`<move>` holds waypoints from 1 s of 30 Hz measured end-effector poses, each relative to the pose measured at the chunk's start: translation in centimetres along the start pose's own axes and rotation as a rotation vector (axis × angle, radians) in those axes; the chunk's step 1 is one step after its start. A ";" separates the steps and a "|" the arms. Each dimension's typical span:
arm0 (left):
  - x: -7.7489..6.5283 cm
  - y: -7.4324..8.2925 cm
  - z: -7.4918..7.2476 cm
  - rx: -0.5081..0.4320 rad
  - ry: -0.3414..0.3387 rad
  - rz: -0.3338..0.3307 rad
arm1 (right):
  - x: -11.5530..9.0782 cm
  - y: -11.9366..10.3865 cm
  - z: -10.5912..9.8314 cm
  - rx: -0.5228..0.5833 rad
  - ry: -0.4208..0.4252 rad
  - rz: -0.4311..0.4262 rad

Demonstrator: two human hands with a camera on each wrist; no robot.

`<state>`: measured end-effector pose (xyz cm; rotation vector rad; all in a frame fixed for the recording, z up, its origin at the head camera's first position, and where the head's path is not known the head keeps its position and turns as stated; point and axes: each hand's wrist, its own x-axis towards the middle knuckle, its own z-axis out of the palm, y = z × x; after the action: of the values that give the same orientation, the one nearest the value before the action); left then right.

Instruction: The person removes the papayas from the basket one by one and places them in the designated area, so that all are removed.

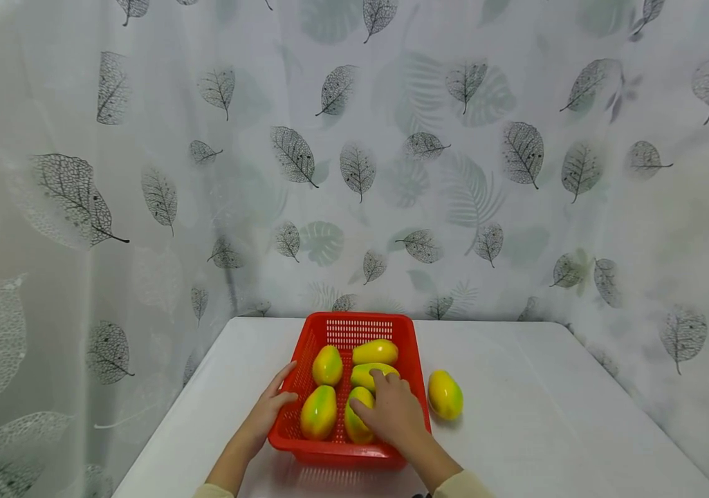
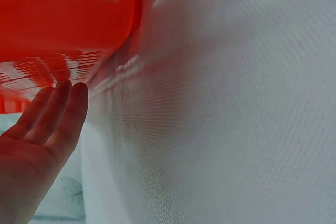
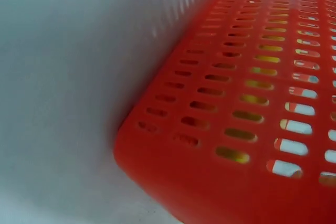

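Observation:
A red plastic basket (image 1: 354, 449) with slotted walls holds several yellow-green mangoes. At its left wall is my left hand (image 1: 267, 408), the thumb by the rim and the other fingers outside. In the left wrist view those fingers (image 2: 71, 103) are straight and touch the basket's underside or lower wall. My right hand (image 1: 396, 411) reaches inside over the right-hand mangoes. Its thumb and bent fingers lie about the near-right mango (image 1: 359, 425), with fingertips over the middle-right mango (image 1: 363, 375). The right wrist view shows only the basket's slotted wall (image 3: 252, 98); the hand is hidden there.
One mango (image 1: 445, 395) lies on the white table (image 1: 547, 415), just right of the basket. Other mangoes in the basket are at far right (image 1: 375, 351), far left (image 1: 327, 365) and near left (image 1: 319, 413). A leaf-patterned curtain (image 1: 391, 207) hangs behind and along the sides.

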<state>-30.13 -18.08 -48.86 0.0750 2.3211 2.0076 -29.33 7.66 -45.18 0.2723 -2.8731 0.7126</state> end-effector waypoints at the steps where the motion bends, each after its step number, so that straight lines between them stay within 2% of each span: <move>1: 0.0 0.0 0.0 -0.001 0.000 -0.001 | 0.1 0.0 0.2 -0.007 -0.015 0.004; 11: 0.0 0.0 0.0 0.000 0.003 -0.003 | 0.6 0.0 0.8 0.002 -0.225 0.058; 21: 0.2 0.1 -0.1 0.003 -0.007 -0.011 | 0.8 0.4 0.8 0.080 -0.293 0.050; 30: -0.1 0.3 0.0 -0.002 -0.013 -0.017 | 1.1 0.6 1.0 0.174 -0.320 0.052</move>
<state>-30.06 -18.04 -48.56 0.0675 2.3039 1.9947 -30.63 7.59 -46.13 0.3663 -3.1294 1.0153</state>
